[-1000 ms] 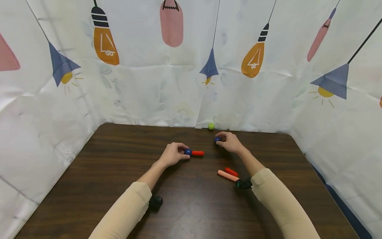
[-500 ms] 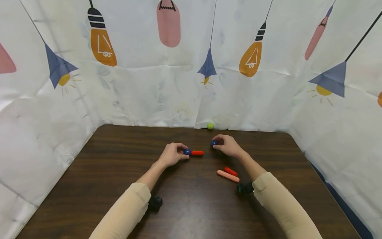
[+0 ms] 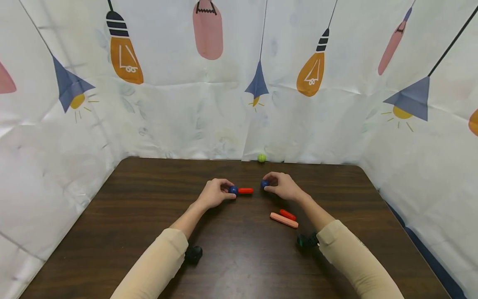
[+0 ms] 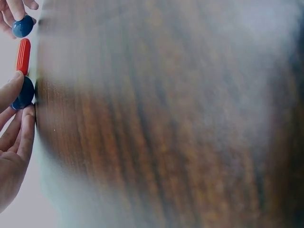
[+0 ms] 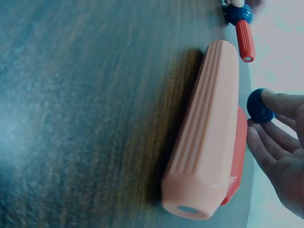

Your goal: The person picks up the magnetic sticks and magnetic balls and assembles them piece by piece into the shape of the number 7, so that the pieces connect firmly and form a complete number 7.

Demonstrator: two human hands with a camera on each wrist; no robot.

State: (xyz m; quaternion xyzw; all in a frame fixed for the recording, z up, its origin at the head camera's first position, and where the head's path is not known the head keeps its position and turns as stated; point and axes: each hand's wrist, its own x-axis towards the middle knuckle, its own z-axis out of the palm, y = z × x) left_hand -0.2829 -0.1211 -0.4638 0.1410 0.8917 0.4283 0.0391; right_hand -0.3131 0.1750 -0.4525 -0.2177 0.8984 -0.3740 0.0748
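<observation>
My left hand (image 3: 214, 193) pinches a dark blue ball (image 3: 233, 189) between thumb and fingers at the middle of the table. A short red ribbed rod (image 3: 245, 191) juts out from that ball to the right, end against it. To the right, my right hand (image 3: 284, 187) pinches a second blue ball (image 3: 264, 183) by its fingertips. A small gap separates this ball from the rod's free end; the left wrist view shows the rod (image 4: 23, 56) in line between the two balls. In the right wrist view, the rod's free end has a small round metallic-looking spot.
A peach ribbed rod (image 3: 284, 220) and a shorter red rod (image 3: 287, 214) lie side by side in front of my right hand. A yellow-green ball (image 3: 261, 158) sits at the table's back edge, against the printed curtain (image 3: 168, 120).
My right hand has moved left and nearer to me with its blue ball, closing in on the red rod's free end. My left hand has stayed nearly still.
</observation>
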